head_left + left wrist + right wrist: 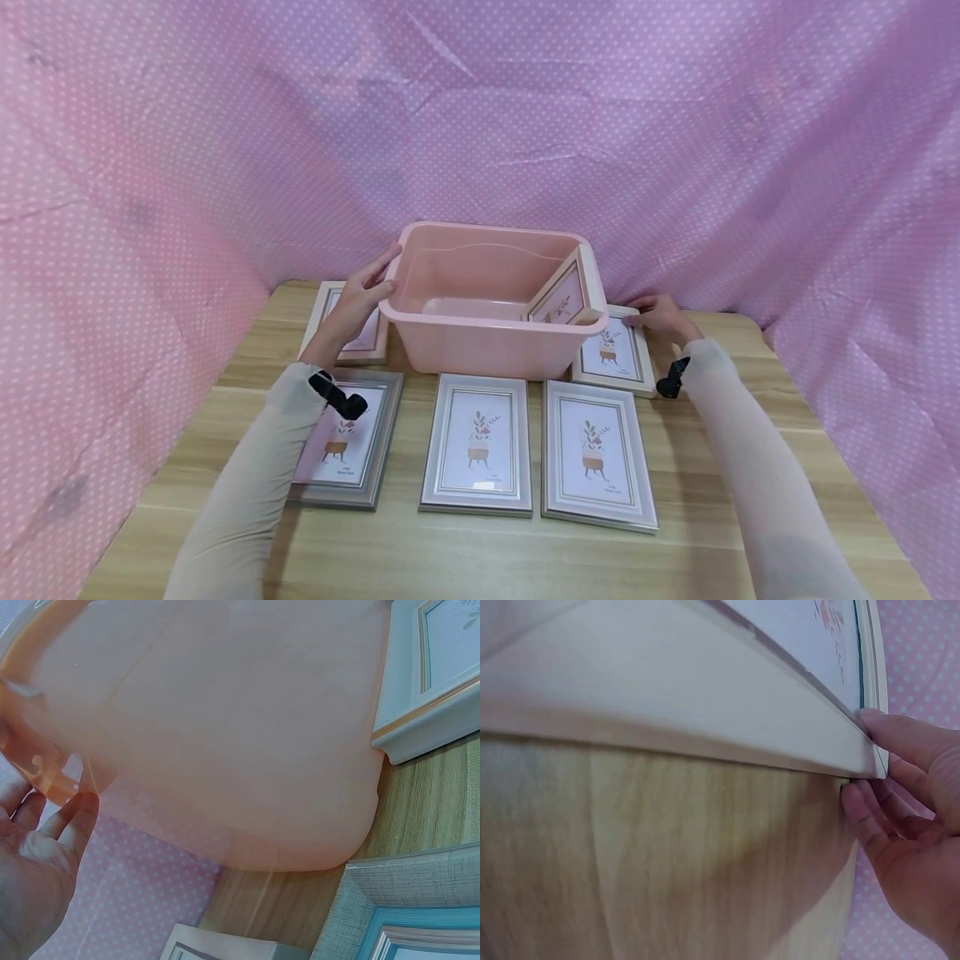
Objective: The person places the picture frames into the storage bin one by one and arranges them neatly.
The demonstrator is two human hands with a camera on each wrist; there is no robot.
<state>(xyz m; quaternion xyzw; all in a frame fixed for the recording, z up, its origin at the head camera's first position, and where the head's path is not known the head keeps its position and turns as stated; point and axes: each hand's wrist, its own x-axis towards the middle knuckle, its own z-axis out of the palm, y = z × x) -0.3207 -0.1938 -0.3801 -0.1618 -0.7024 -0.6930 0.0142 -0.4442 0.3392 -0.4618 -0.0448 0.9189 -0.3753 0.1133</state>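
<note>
While the left hand (pixel 352 304) grips the bin (pixel 480 350) by its left rim, the right hand (pixel 663 318), well apart, pinches the cream frame (pixel 611 354) by a far corner; it's on the table (pixel 480 567), right of the bin, and a second frame (pixel 558 296) leans inside!

Head view overlooks tub (pixel 480 348); wrist views look closer.

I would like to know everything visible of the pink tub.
The pink tub looks like plastic: rectangular, with rounded corners, a rim and walls narrowing downward. It stands open side up on the wooden table. The left hand holds its left end at the rim; inside, a picture frame leans against its right wall.
</note>
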